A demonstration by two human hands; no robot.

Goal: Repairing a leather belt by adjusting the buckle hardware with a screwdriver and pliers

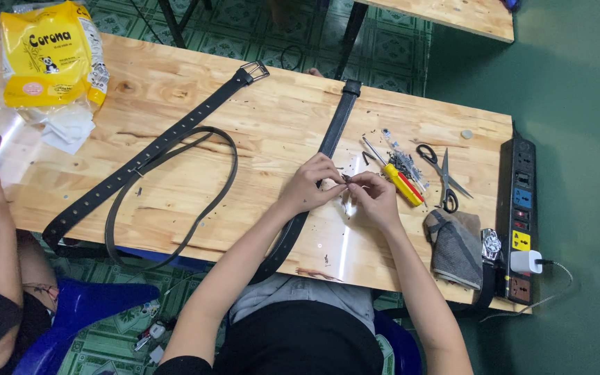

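At the centre of the frame, a small dark part (346, 179), too small to be identified, is pinched between the fingertips of the left hand (310, 182) and the right hand (374, 197); both grips are clenched on it. A black belt (332, 132) is seen beneath them on the wooden tabletop (272, 132). A yellow screwdriver (396, 176) and scissors (442, 175) lie just right.

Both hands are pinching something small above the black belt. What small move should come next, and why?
Probably lower the tiny piece onto the black belt. The left hand and right hand meet fingertip to fingertip just over the belt, and the screwdriver lies unused beside them.
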